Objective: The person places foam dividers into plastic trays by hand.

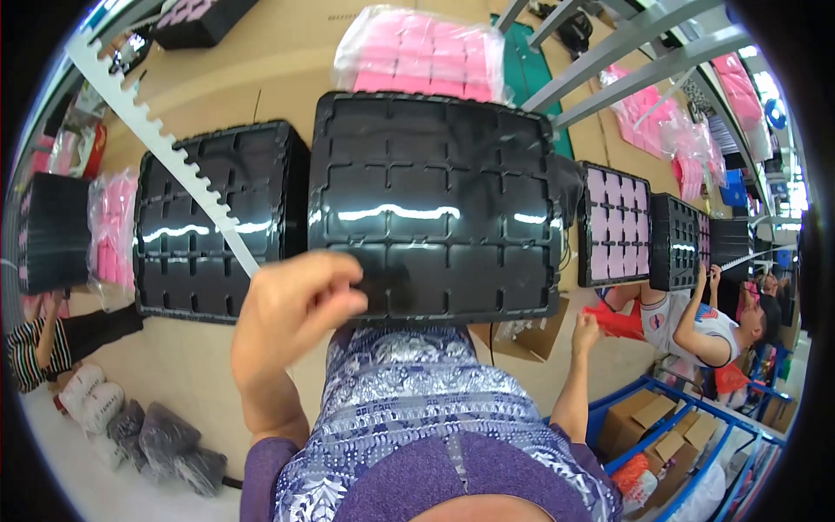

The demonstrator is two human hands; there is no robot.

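Bare left hand [294,313] at the lower edge of the black trays, right hand [588,333] out beyond their lower right corner.
A long, pale grey strip with a toothed edge [152,137] slants from the upper left of the frame across a shiny black ridged plastic tray [174,265] to the left hand, whose fingers curl inward; the right hand is curled too, near some red material [624,324], but blur and angle mean I cannot tell whether either grips anything. A larger black ridged plastic tray [426,252] fills the centre, its lower edge near the patterned apron [417,400], its left edge close beside the other tray. Open room shows on the tan tabletop [270,83] at upper left of centre, beside pink pieces in clear plastic [417,52].
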